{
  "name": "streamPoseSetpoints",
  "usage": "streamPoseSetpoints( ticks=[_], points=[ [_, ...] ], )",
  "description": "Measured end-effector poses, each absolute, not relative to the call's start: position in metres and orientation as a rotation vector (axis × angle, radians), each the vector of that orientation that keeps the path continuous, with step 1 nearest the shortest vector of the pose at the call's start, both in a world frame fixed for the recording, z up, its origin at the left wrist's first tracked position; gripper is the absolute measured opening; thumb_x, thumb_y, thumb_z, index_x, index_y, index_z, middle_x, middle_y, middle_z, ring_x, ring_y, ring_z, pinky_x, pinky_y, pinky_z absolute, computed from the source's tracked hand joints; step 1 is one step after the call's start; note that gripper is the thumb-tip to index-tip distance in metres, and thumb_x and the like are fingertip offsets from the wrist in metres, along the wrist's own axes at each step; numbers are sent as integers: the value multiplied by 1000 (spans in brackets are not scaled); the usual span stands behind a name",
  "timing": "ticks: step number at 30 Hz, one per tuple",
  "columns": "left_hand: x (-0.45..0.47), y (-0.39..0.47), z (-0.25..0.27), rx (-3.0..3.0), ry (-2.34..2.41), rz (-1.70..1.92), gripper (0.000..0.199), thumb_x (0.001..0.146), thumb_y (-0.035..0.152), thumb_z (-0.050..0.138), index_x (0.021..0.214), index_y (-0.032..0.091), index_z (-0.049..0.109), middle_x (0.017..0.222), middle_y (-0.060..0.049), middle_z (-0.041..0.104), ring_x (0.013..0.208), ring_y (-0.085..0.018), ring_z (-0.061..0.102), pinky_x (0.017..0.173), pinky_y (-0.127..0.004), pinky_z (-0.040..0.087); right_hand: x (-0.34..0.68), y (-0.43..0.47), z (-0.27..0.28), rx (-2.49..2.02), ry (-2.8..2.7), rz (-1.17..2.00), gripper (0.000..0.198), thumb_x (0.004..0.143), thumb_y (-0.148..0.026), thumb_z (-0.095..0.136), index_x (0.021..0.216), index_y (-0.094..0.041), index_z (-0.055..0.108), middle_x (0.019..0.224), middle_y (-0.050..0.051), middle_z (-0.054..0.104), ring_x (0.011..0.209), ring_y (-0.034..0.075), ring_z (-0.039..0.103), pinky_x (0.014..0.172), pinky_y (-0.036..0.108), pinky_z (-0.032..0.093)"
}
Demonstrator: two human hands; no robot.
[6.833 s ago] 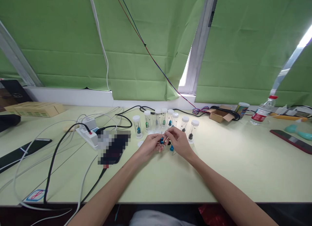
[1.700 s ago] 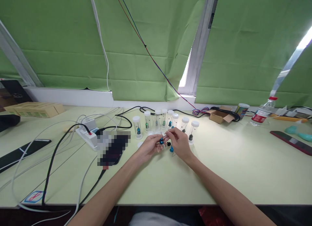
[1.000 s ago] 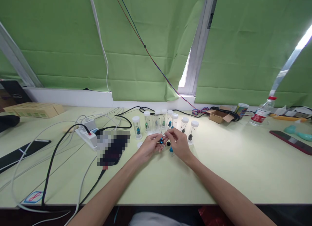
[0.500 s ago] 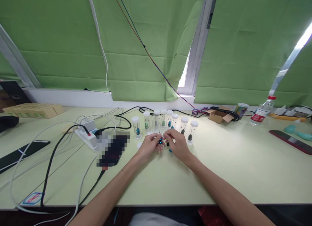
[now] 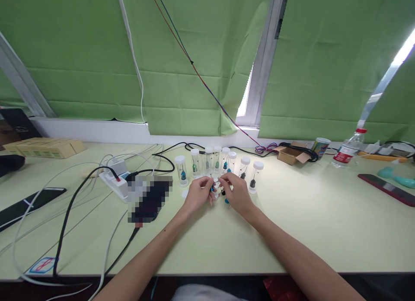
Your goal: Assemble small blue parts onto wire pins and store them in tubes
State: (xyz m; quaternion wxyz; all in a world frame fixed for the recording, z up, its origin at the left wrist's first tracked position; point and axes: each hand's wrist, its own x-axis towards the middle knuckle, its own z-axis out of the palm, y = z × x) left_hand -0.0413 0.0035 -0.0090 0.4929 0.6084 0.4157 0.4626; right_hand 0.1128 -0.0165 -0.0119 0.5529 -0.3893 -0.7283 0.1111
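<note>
My left hand (image 5: 198,193) is closed in a pinch on a small blue piece (image 5: 212,188), partly covered by the fingers. Close on its right, my right hand (image 5: 239,192) pinches at something thin that is too small to make out. The fingertips of both hands are a short gap apart. Another blue piece (image 5: 227,201) shows below the right fingers, with a small dark piece (image 5: 223,192) beside it. Behind the hands, several clear vials with white caps stand upright, among them a left vial (image 5: 182,171) and a right vial (image 5: 256,177), with small coloured parts inside.
To the left lie a blurred dark phone (image 5: 152,199), a white power strip (image 5: 116,184) and tangled cables. A white disc (image 5: 185,193) lies by the left hand. At the right are a small cardboard box (image 5: 290,155), a water bottle (image 5: 346,152) and a red-edged phone (image 5: 387,189).
My fingertips have shifted slightly, and a small gap now shows between the two hands. The blue piece in my left hand is turned a little and more covered. The vials have not moved.
</note>
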Motion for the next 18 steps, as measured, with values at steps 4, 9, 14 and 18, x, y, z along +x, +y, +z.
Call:
streamPoseSetpoints(
  ticks=[4, 9, 14, 18],
  points=[
    [-42, 2, -9, 1493, 1008, 1145, 47, 77, 61, 62, 72, 15, 58, 67, -5, 61, 43, -14, 59, 37, -25, 45, 113, -15, -13, -939, -1703, 251, 20, 96, -26, 46, 79, -21, 56, 71, 1, 57, 65, 15, 57, 63, 28, 46],
    [-41, 1, -8, 1522, 1032, 1184, 45, 79, 60, 62, 70, 16, 58, 67, -4, 62, 42, -14, 58, 36, -24, 43, 113, -17, -13, -987, -1694, 259, 21, 96, -27, 46, 78, -21, 54, 68, 0, 57, 61, 15, 56, 60, 28, 44],
    [-41, -1, -7, 1584, 1070, 1201, 42, 82, 57, 58, 71, 17, 58, 68, -4, 62, 42, -14, 58, 37, -26, 44, 112, -18, -13, -1018, -1687, 255, 22, 96, -29, 46, 76, -21, 52, 63, 0, 56, 57, 15, 54, 58, 28, 42],
    [-41, -2, -5, 1594, 1083, 1208, 41, 83, 56, 57, 71, 17, 59, 69, -4, 62, 42, -14, 58, 37, -26, 44, 112, -18, -13, -1025, -1677, 268, 23, 96, -29, 46, 75, -21, 52, 62, -1, 56, 56, 14, 53, 57, 28, 42]
  ],
)
